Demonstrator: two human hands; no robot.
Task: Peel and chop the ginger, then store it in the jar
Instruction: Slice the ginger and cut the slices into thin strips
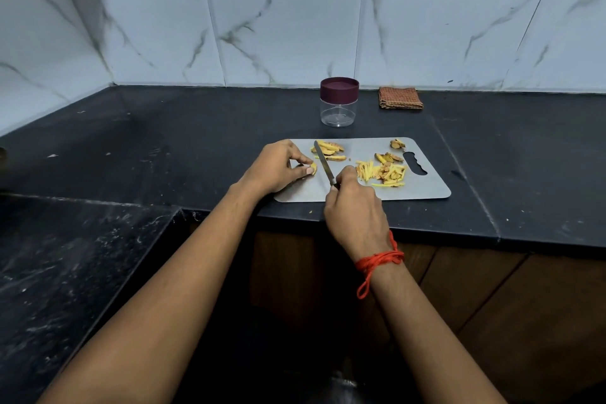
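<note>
Mid-chopping: the left hand (277, 169) pinches a ginger slice (313, 169) at the board's (301, 191) left while the right hand (355, 208) grips the knife (323, 161), which should next cut it into strips.

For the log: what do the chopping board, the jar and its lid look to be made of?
Chopping board: likely steel, brushed grey, with a dull sheen and a thin edge. Jar: clear, see-through wall; plastic or glass, cannot tell which. Lid: matte maroon, opaque, probably plastic.
</note>
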